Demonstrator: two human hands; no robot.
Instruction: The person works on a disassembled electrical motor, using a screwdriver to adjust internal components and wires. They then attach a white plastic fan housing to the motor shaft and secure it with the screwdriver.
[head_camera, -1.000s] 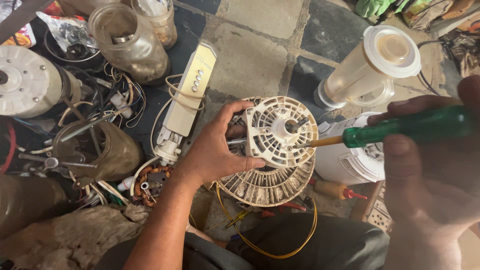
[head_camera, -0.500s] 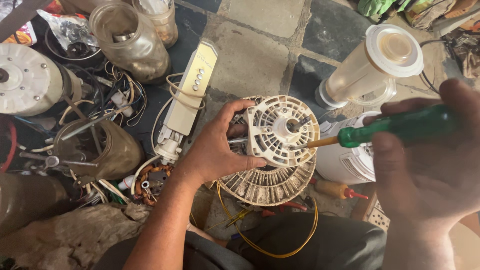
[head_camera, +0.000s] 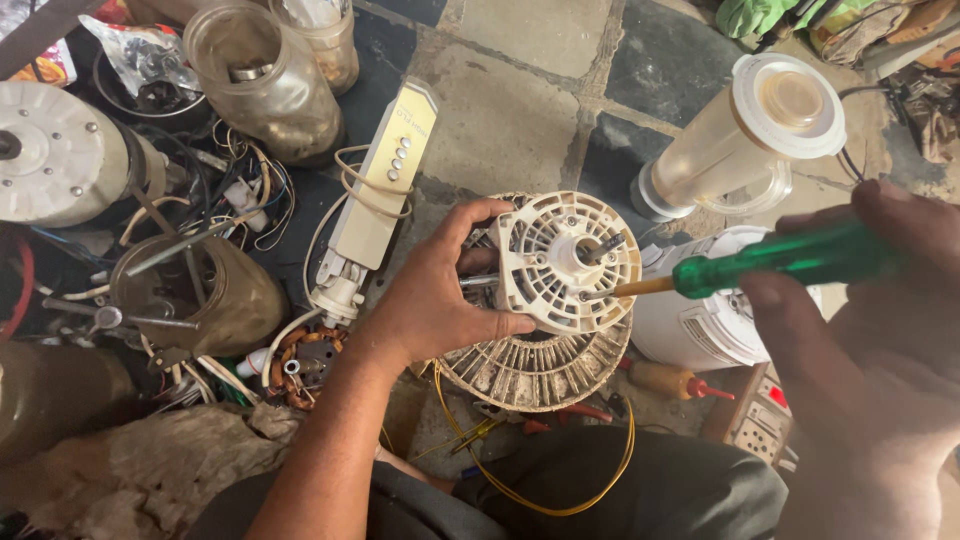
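My left hand (head_camera: 440, 300) grips the white vented motor housing (head_camera: 565, 262) by its rim, held above the ribbed cover (head_camera: 535, 368) on my lap. My right hand (head_camera: 860, 330) is closed round the green-handled screwdriver (head_camera: 780, 262), tip at the housing's right edge. I judge it best to keep the shaft square to the screw and steady the housing firmly.

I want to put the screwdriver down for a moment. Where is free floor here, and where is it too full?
Bare stone floor lies between the cream switch panel and the blender jar, above the left hand. The left side is crowded with wires, jars and a motor.
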